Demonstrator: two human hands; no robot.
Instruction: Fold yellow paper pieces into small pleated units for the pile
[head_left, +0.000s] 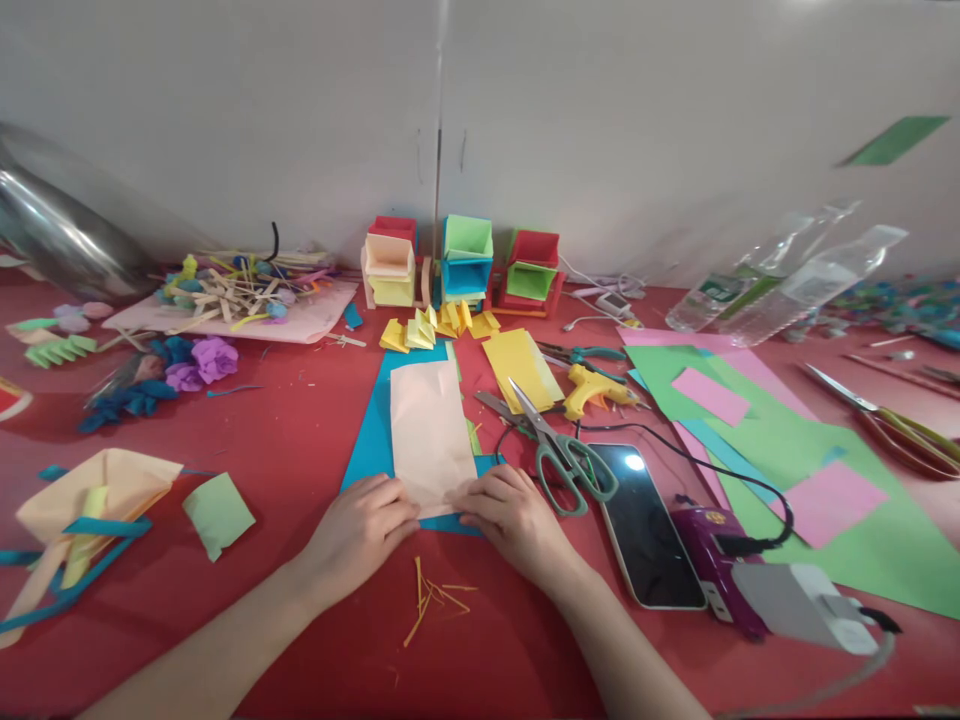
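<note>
A pale pink paper sheet (431, 430) lies on a larger blue sheet (369, 425) in the middle of the red table. My left hand (364, 525) presses on the lower left corner of the pale sheet, and my right hand (514, 520) on the lower right corner. Both hands have fingers bent and close together at the paper's near edge. Thin yellow scraps (435, 595) lie just in front of them. Right of the sheets are green-handled scissors (566, 465) and a yellow paper stack (523, 368).
Behind stand folded paper boxes (466, 262). A yellow glue gun (596, 392), a phone (649, 530), a purple power strip (720, 570) with cables, and green paper (817, 470) are at right. Paper flowers (202, 363) and a folded paper basket (101, 490) sit at left.
</note>
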